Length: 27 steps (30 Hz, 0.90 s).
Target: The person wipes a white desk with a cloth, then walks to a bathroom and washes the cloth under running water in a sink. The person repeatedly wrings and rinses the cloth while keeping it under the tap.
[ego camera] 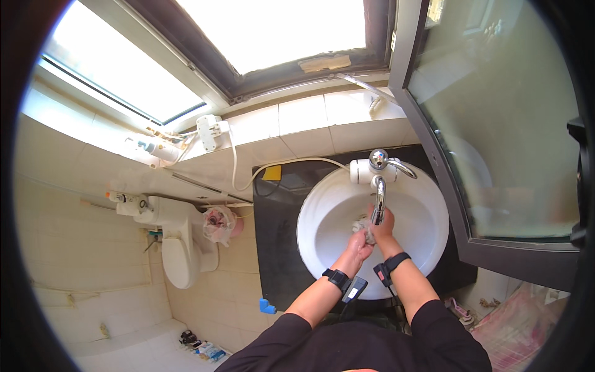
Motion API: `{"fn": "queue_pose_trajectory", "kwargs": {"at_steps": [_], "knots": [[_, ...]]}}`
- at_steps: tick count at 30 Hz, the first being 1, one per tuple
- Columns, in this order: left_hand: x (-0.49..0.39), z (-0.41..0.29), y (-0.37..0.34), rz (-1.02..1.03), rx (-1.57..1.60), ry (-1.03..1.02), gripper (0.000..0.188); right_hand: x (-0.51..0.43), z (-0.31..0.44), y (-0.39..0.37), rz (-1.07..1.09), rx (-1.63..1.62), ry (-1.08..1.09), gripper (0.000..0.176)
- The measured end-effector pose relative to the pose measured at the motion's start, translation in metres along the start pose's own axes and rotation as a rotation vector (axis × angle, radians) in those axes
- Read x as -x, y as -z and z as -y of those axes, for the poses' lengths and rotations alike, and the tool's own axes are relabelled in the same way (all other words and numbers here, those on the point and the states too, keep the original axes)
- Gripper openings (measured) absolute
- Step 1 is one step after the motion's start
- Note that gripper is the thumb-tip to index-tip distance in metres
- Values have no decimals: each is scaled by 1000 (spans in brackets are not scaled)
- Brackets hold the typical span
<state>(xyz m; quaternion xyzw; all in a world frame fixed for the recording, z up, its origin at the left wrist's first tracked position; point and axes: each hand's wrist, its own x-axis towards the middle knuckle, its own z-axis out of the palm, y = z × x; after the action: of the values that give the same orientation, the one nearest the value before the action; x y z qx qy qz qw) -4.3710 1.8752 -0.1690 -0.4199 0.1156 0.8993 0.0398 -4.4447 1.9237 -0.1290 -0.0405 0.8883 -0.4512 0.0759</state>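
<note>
Both my hands are low in a white ceramic washbasin (325,218), under the curved chrome spout of a faucet (380,197). A wet, crumpled whitish cloth (360,225) is bunched between them. My left hand (360,246) grips its near side, fingers curled, the skin looking wet. On the far right side of the cloth is my right hand (384,225), partly hidden behind the spout tip; its fingers wrap the bundle. The faucet's white heater body (360,171) sits on the basin's back rim with a chrome lever (403,168).
The basin is set in a black countertop (279,242); a yellow sponge (272,173) lies at its back left. A framed glass pane (502,139) stands close on the right. Farther left are a toilet (176,262) and a lined bin (221,225). A power strip (209,132) rests on the ledge.
</note>
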Motion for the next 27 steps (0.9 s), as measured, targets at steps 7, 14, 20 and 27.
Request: {"fn": "queue_pose_trajectory", "kwargs": {"at_steps": [7, 14, 20, 27], "knots": [[-9, -15, 11, 451, 231, 65, 26, 42, 3, -7, 116, -256, -22, 29], [-2, 0, 6, 32, 74, 91, 28, 6, -5, -13, -57, 3, 86, 38], [-6, -23, 8, 698, 170, 153, 36, 42, 2, -7, 164, -35, -118, 46], [3, 2, 6, 15, 75, 84, 24, -3, -37, -2, 118, 100, -62, 34]]}}
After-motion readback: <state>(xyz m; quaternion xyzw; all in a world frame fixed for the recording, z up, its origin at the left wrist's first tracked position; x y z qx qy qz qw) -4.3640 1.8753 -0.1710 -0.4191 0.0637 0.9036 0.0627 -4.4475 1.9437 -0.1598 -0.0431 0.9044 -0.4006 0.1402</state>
